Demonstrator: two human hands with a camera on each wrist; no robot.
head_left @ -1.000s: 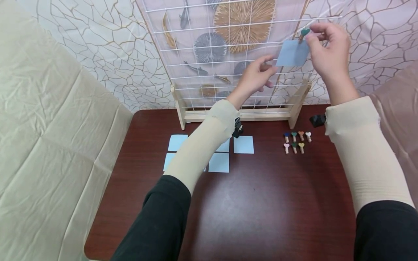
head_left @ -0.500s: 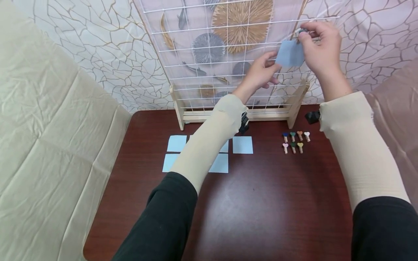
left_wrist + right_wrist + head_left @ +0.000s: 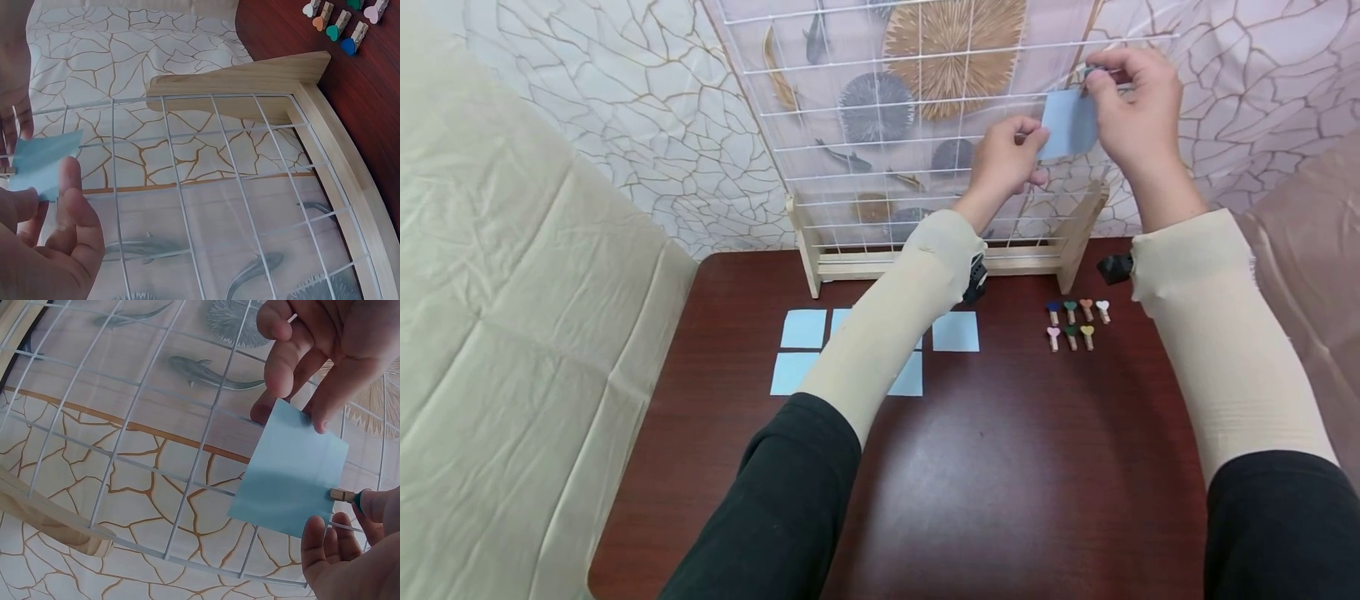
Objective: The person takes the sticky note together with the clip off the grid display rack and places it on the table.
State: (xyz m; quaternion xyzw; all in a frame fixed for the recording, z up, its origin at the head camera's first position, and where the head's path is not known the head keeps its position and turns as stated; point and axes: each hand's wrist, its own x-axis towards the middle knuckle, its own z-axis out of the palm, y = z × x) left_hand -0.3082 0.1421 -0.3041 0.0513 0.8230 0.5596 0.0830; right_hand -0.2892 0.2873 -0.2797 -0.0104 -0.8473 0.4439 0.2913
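A light blue square paper (image 3: 1067, 125) hangs upright against the white wire grid (image 3: 850, 150). My right hand (image 3: 1138, 108) pinches a small wooden clothespin (image 3: 341, 495) with a green heart between thumb and finger. That clothespin sits on the paper's upper edge, at a wire of the grid. My left hand (image 3: 1006, 162) pinches the paper's left edge, with the thumb in front in the right wrist view. In the left wrist view the same paper (image 3: 47, 162) shows beyond the left fingers.
The grid stands in a wooden base (image 3: 1022, 265) at the table's back. Several blue papers (image 3: 956, 332) lie in rows on the dark red table (image 3: 985, 500), partly behind my left arm. To the right lie several heart clothespins (image 3: 1071, 337) in two rows.
My left hand has moved right to the paper and taken its left edge. The right hand has shifted slightly left, still pinching the clothespin.
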